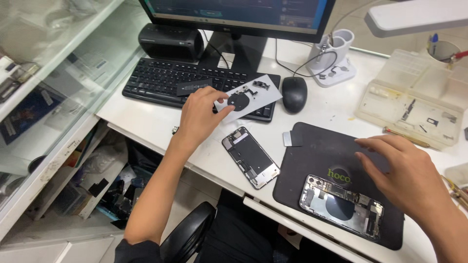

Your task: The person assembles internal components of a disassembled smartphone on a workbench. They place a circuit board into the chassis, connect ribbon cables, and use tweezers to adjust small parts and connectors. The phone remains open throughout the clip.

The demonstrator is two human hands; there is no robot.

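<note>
My left hand (201, 116) reaches over the front of the black keyboard (161, 78) and pinches the near corner of a grey sheet (253, 95) that carries small phone parts and a black round coil. My right hand (407, 170) hovers, fingers spread and holding nothing, over the black work mat (312, 151). On the mat lies an opened phone housing (342, 205) with its insides showing. A phone screen assembly (250, 157) lies face down on the white desk between my hands.
A black mouse (294, 93) lies right of the keyboard, a monitor (239, 14) behind it. A speaker (170, 43) stands at the back left. A clear parts tray (414, 97) and a screwdriver (405, 137) are at the right. Glass shelves (48, 73) line the left.
</note>
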